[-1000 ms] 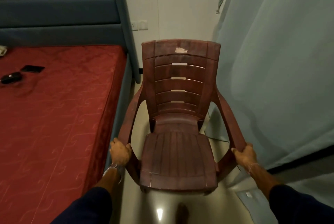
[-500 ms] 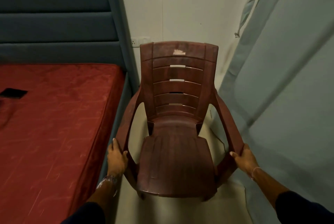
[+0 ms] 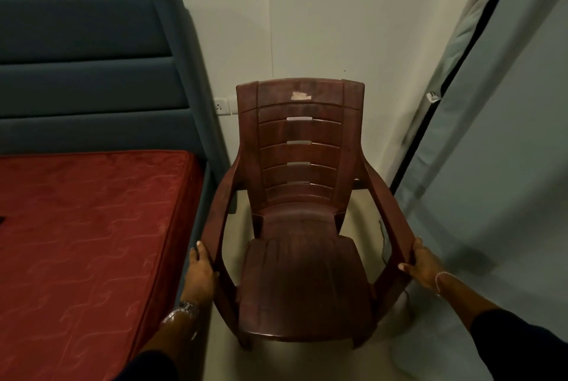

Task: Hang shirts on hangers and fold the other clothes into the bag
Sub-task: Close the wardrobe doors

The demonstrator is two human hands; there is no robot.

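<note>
Left hand (image 3: 201, 271) gripping left armrest, right hand (image 3: 425, 264) gripping right armrest of brown plastic chair (image 3: 302, 227). Chair standing between bed (image 3: 92, 227) and curtain (image 3: 491, 165). Shirts, hangers, bag not showing. Judged step: positioning chair, preparatory. Next: locating clothes.

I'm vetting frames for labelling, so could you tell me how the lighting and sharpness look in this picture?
Head view: dim, warm light; the chair reads fairly sharp; the curtain at right is smeared; wide-angle distortion bends the headboard; a faint glare lies on the floor below the seat.
</note>
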